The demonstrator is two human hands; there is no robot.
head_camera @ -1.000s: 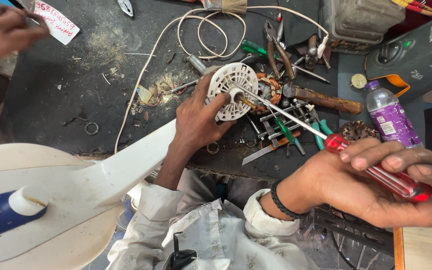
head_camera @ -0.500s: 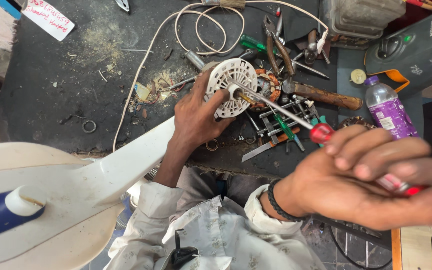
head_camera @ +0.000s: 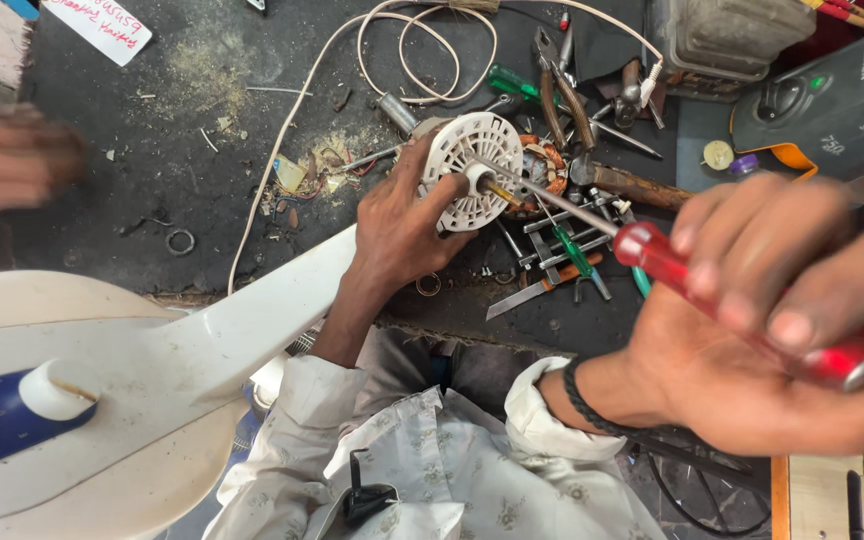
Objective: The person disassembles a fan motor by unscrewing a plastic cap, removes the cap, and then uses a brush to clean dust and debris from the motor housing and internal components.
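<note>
Far left: blurred hand of other person (head_camera: 7, 155) above dark surface (head_camera: 152, 120). Near left: white fan body (head_camera: 102, 370). Centre: left hand (head_camera: 402, 225) closed around white round motor cover (head_camera: 472, 170), holding it upright on surface. Loose tools (head_camera: 562, 250) lie just beside cover. Right, near: right hand (head_camera: 772, 330) closed on red screwdriver (head_camera: 722, 290); metal tip touches cover hub.
</note>
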